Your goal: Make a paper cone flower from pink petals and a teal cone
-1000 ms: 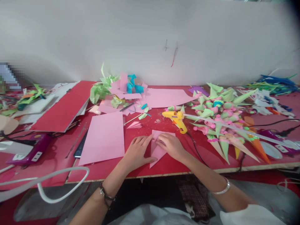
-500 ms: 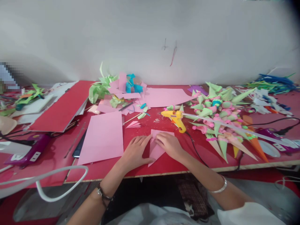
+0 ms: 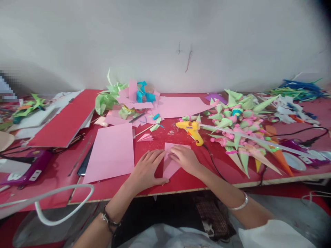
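Note:
A small folded pink paper [image 3: 170, 166] lies on the red table near its front edge. Flat at its left side is my left hand [image 3: 148, 169], fingers stretched out and thumb toward the paper's lower corner. My right hand [image 3: 184, 158] presses on the paper's upper part with bent fingers; its fingertips are partly hidden. A larger pink sheet [image 3: 111, 151] is to the left of my left hand. Just beyond the folded paper are a small pleated pink piece [image 3: 145, 137] and a yellow glue gun [image 3: 192, 130] with a long clear stick.
Green and pink paper cones [image 3: 240, 127] pile up at the right. Paper scraps [image 3: 108, 100] and a red board [image 3: 64, 119] are at the back left. Purple power strips [image 3: 38, 167] stand at both sides, with a white cable [image 3: 64, 187] at the front left.
The view has shifted slightly, moving the table's contents a little leftward in the picture. Both hands remain at the folded paper, with little visible change in their pose.

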